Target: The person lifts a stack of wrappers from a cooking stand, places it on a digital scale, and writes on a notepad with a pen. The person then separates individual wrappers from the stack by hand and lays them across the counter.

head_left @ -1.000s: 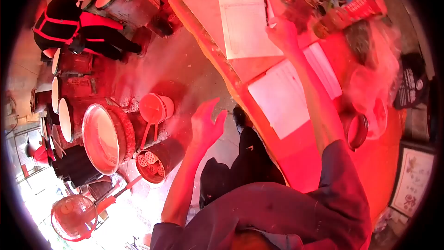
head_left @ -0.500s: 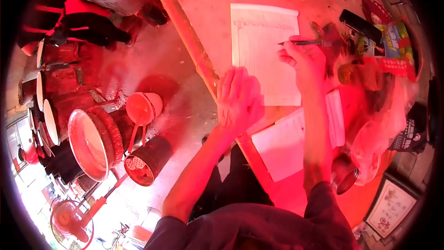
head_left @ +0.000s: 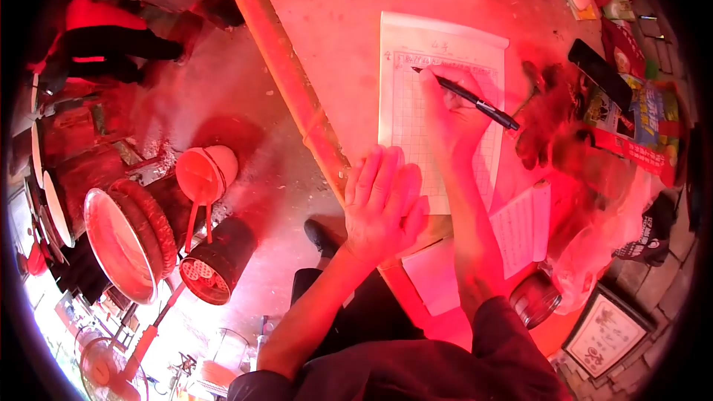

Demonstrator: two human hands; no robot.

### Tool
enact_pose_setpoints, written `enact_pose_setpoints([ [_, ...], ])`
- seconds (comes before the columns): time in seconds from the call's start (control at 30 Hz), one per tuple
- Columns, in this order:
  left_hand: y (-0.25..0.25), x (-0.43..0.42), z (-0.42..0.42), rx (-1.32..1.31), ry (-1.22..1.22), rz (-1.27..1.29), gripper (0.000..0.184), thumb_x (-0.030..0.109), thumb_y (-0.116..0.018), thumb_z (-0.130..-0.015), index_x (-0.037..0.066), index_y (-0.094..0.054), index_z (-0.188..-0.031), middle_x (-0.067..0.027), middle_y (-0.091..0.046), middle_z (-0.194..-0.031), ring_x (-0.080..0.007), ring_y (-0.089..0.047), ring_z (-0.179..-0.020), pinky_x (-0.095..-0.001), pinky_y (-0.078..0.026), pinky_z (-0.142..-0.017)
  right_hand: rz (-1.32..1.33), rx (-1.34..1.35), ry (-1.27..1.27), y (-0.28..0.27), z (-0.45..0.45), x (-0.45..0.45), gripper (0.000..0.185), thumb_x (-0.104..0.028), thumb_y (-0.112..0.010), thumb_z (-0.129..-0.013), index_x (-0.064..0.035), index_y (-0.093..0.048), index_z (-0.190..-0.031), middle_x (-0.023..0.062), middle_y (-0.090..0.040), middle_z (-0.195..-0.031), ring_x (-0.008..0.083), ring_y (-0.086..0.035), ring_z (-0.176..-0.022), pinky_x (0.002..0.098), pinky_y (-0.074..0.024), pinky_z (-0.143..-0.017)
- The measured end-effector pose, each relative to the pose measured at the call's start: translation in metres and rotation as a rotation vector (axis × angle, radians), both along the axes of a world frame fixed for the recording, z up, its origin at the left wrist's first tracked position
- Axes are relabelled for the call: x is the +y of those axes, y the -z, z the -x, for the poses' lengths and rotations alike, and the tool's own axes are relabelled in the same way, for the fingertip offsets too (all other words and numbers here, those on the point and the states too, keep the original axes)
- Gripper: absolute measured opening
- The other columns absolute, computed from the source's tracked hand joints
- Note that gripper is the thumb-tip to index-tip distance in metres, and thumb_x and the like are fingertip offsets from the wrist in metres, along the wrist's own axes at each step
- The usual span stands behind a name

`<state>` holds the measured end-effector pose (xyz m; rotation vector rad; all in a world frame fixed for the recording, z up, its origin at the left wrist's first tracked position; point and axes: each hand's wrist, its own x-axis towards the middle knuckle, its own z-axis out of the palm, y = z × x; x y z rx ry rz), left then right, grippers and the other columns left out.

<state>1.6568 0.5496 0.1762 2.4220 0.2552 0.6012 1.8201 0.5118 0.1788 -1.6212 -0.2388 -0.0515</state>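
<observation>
A pad of gridded paper point(head_left: 412, 130) lies on the table, with handwriting along its top rows. My right hand point(head_left: 459, 108) is closed round a dark pen point(head_left: 479, 100), whose tip is at the upper left of the grid. Flat at the pad's lower left corner rests my left hand point(head_left: 382, 204), fingers stretched out and holding nothing. Below the pad, partly under my right forearm, is an open notebook point(head_left: 520, 230) with writing on its page. Red light tints everything.
A black phone point(head_left: 600, 73) and a colourful packet point(head_left: 639, 130) lie at the table's right. A glass jar point(head_left: 535, 299) stands near my right elbow. On the floor at left are a metal basin point(head_left: 119, 245), a pink dipper point(head_left: 200, 174) and a cylindrical coal briquette holder point(head_left: 215, 267).
My right hand has brought the pen from the pad's right edge to the left, onto the top of the grid. The view has shifted, and my left hand stays by the pad's lower left.
</observation>
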Motion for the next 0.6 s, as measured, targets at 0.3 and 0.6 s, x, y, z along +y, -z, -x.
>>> enact_pose_setpoints([
  [0.3,-0.0038,0.0014,0.0004,0.066,0.01,-0.002,0.045,0.031,-0.064,-0.084,-0.001,-0.064,-0.116,-0.0216,-0.056,-0.133,-0.0397,-0.049,-0.127,-0.0508,-0.037,-0.105,0.157,-0.079,0.014,-0.0009,-0.0007,0.0057,0.007,0.003,-0.072,-0.081,0.0008,-0.068,-0.087,0.0006,-0.065,-0.077,0.0053,-0.055,-0.067,0.0213,-0.0457,-0.063],
  [0.6,-0.0066,0.0017,0.0006,0.096,0.011,0.046,0.044,0.028,-0.063,-0.086,0.0,-0.064,-0.119,-0.0214,-0.055,-0.136,-0.0393,-0.047,-0.131,-0.0499,-0.032,-0.11,0.176,-0.085,0.006,0.0002,-0.0017,0.0073,0.008,0.006,-0.071,-0.081,0.0004,-0.067,-0.086,-0.0014,-0.063,-0.075,0.0042,-0.054,-0.067,0.0205,-0.045,-0.062],
])
